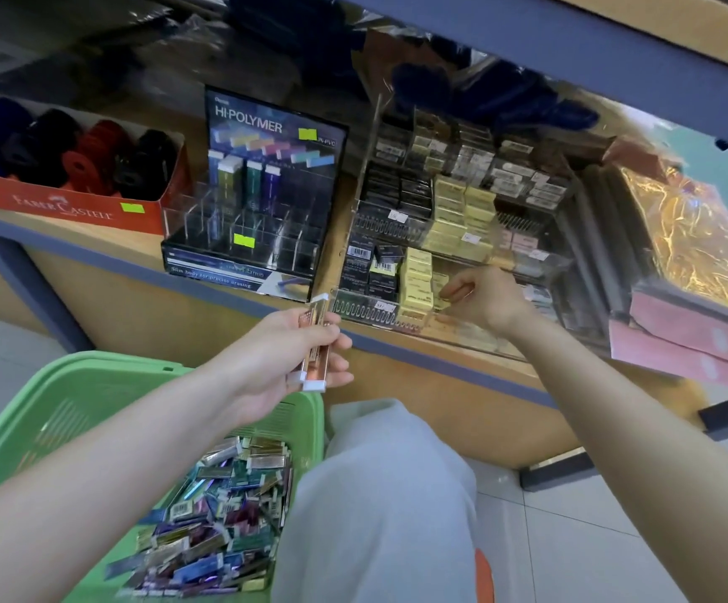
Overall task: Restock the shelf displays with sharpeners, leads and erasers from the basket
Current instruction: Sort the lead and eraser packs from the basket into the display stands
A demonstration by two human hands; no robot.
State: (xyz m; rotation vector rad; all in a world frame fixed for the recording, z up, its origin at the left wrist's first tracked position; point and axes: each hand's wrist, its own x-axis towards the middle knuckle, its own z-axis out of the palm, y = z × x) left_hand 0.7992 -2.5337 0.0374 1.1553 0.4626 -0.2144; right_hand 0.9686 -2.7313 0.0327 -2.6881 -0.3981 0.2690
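Gripping two copper sticks (316, 341) above the green basket (70, 363) is the left hand (284, 359), while the right hand (484, 298) curls its fingers at the yellow boxes (416, 280), grip not clear.

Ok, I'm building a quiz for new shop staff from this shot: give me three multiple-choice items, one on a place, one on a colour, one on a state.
1. Where is the red Faber-Castell box?
A on the floor
B left of the Hi-Polymer display
C on the person's lap

2. What colour is the basket?
A green
B blue
C grey

3. What is the left hand doing?
A lying flat on a knee
B hanging idle
C gripping copper-coloured slim erasers

Key:
1 B, the two stand side by side on the shelf.
2 A, its rim and walls are green.
3 C, its fingers curl round them.
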